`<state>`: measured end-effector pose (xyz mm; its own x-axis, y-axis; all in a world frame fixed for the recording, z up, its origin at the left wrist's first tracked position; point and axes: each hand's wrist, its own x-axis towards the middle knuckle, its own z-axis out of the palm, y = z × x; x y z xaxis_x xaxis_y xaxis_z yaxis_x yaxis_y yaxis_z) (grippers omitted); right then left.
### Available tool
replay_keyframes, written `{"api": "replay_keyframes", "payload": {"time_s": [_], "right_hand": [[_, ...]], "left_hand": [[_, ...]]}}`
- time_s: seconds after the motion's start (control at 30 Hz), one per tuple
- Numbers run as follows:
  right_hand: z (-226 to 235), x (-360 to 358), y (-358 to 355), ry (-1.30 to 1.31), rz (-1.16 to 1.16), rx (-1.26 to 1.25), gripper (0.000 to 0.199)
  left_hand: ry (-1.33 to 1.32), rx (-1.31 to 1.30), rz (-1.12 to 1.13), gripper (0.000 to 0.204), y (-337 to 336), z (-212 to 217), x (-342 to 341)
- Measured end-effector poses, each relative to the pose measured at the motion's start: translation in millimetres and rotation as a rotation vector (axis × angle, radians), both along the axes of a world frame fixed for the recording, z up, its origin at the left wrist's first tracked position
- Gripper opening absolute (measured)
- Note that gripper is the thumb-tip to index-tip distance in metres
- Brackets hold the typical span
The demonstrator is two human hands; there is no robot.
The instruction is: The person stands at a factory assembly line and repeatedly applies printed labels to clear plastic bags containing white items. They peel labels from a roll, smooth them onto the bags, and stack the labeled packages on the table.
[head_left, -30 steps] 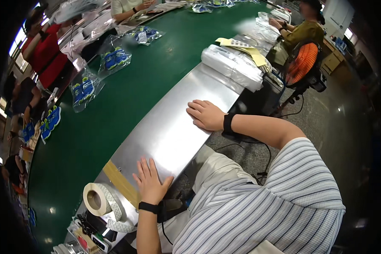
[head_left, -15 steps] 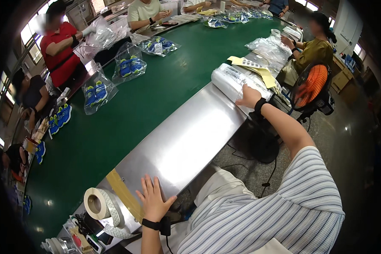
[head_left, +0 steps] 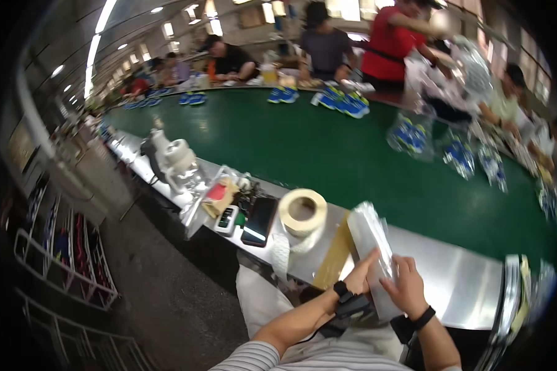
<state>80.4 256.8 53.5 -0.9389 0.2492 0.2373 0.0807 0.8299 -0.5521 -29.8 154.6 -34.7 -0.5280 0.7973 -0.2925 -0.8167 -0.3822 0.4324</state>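
Observation:
A folded sheaf of clear plastic bags (head_left: 370, 230) stands tilted over the metal ledge (head_left: 461, 281), close to my body. My left hand (head_left: 360, 276) is closed on its near left side. From the other side my right hand (head_left: 406, 285) grips it, thumb toward my left hand. To the left of the bags, a strip of brown tape (head_left: 333, 255) crosses the ledge. Beside that stands a roll of white labels (head_left: 286, 212), its loose end hanging over the front edge. A dark phone (head_left: 260, 221) lies just left of the roll.
Beyond the ledge runs a green conveyor belt (head_left: 247, 133) with blue shoes (head_left: 343, 101), some of them in clear bags (head_left: 410, 136). Co-workers sit or stand along its far side. A white tape dispenser (head_left: 179, 157) is farther left; a shoe rack (head_left: 68, 260) stands on the floor.
The view has swung left. My right hand has come from the pile of bags at the right to meet my left hand, and both now hold a sheaf of bags.

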Motion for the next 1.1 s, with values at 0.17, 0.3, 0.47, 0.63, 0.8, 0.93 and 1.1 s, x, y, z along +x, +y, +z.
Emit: {"api": "replay_keyframes", "payload": {"time_s": [0.17,0.3,0.47,0.63,0.8,0.93,1.1], "right_hand": [[-0.8,-31.6,9.7,0.139,0.142,0.076,0.031],[-19.9,-34.7,23.3,0.173,0.077,0.066,0.013],[-26.0,-19.5,12.2,0.300,0.046,0.138,0.017],[-13.3,-7.0,-6.1,0.269,0.116,0.128,0.019],[15.2,23.4,-5.9,-0.016,0.125,-0.464,0.028],[33.4,65.2,2.0,-0.226,0.094,-0.699,0.036],[7.7,104.2,41.4,-0.305,0.040,-0.243,0.036]], "left_hand": [[-0.125,0.256,-0.119,0.043,-1.2,-15.3,-12.8],[-0.167,0.254,-0.087,0.041,7.4,-26.6,-6.3],[-0.156,0.248,-0.098,0.043,6.4,-21.1,-4.2],[-0.120,0.154,-0.127,0.050,3.5,-15.7,-6.2],[-0.068,0.317,-0.150,0.056,6.3,-29.0,-8.0],[-0.180,0.132,-0.089,0.059,12.1,-32.9,-6.9],[-0.205,0.018,0.010,0.058,13.1,-31.3,-7.8]]}}
